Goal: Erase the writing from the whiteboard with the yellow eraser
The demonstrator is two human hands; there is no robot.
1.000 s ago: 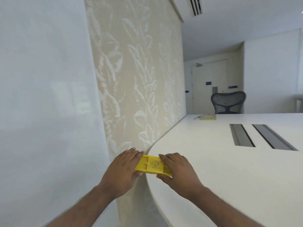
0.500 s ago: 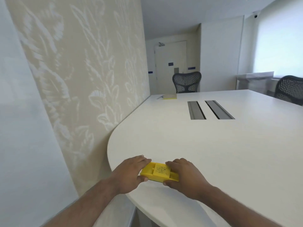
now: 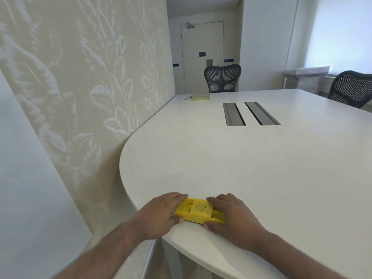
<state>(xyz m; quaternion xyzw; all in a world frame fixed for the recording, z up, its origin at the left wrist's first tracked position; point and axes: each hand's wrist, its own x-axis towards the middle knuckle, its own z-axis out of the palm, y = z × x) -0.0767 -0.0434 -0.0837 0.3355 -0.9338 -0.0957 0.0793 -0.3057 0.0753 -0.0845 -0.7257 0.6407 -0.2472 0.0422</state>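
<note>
The yellow eraser (image 3: 198, 211) lies flat on the white table (image 3: 251, 168) near its rounded front-left edge. My left hand (image 3: 159, 215) grips the eraser's left end and my right hand (image 3: 231, 215) grips its right end, fingers curled over the top. A black mark shows on the eraser's raised middle. The whiteboard (image 3: 22, 188) fills the left edge of the view as a plain pale surface; I see no writing on the part in view.
A patterned beige wall panel (image 3: 90, 77) runs along the table's left side. Two grey cable slots (image 3: 249, 113) sit in the tabletop. A yellow pad (image 3: 200, 97) lies at the far end. Two black mesh chairs (image 3: 222, 77) stand behind the table, and a door is at the back.
My view has swung right, away from the whiteboard and over the table. Both hands have stayed on the eraser, which now rests on the tabletop by the front edge.
</note>
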